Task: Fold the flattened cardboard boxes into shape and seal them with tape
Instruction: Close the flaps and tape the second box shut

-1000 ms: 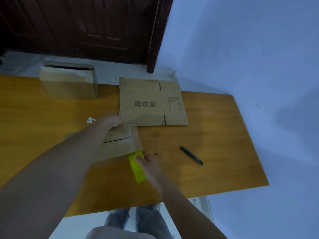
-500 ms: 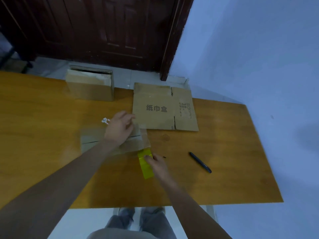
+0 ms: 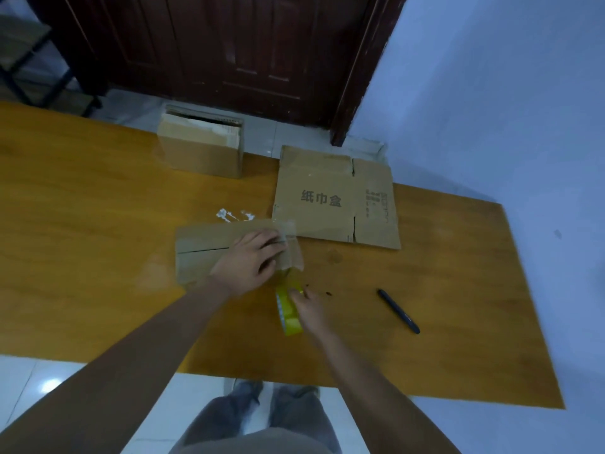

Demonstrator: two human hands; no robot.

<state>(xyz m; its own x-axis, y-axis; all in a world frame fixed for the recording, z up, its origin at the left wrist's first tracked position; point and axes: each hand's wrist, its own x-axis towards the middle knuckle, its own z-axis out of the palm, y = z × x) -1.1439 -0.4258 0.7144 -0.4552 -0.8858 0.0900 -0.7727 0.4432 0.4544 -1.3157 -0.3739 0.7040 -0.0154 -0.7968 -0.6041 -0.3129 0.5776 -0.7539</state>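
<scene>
A folded cardboard box [image 3: 206, 247] lies on the wooden table [image 3: 98, 224], its two top flaps meeting at a seam. My left hand [image 3: 252, 262] presses flat on the box's right end, over a clear strip of tape. My right hand [image 3: 307, 308] grips a yellow tape roll [image 3: 288, 311] just in front of the box, and the tape runs from the roll up to the box. A flattened box with printed characters [image 3: 334, 198] lies behind, touching the folded box's far right corner.
A taped-up box [image 3: 203, 149] stands at the table's far edge. A black pen [image 3: 397, 311] lies to the right of my hands. White scraps [image 3: 229, 216] sit behind the folded box. A dark door and a blue wall rise beyond the table.
My left hand slid from the box's far edge down onto its right end, over the tape. The right hand with the roll stayed in front. The camera tilted up slightly.
</scene>
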